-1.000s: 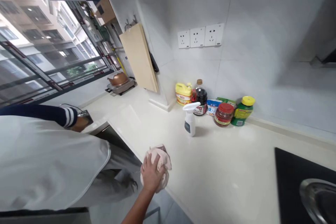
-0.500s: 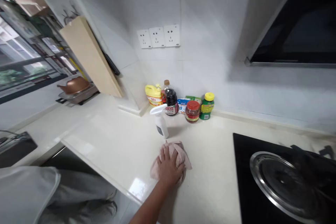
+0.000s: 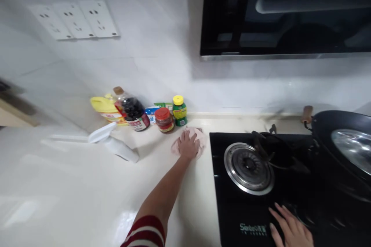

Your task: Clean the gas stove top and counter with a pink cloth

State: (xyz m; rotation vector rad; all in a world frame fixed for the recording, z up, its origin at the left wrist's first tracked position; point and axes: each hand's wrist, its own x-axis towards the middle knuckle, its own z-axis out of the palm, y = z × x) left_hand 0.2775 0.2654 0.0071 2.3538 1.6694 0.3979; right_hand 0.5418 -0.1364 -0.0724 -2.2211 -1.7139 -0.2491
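Note:
My left hand (image 3: 189,146) presses a pale pink cloth (image 3: 202,139) onto the white counter, fingers spread over it and gripping its folds. The cloth lies just left of the black gas stove (image 3: 228,216). Behind it stand a jar with a red lid (image 3: 164,120) and a green bottle with a yellow cap (image 3: 180,112). Farther left is a white spray bottle (image 3: 118,147). Over the stove's front part is my right hand (image 3: 292,229), fingers apart and holding nothing; part of it is cut off by the frame's lower edge.
A dark sauce bottle (image 3: 133,112) and a yellow jug (image 3: 107,108) stand against the wall. On the stove are a burner ring (image 3: 248,168), a black pot support (image 3: 275,150) and a large wok (image 3: 324,131). A black range hood (image 3: 278,34) juts out above.
My left hand has moved the cloth back and right, close to the stove and jars. My right hand has come into view over the stove. The view has swung right, showing the wok.

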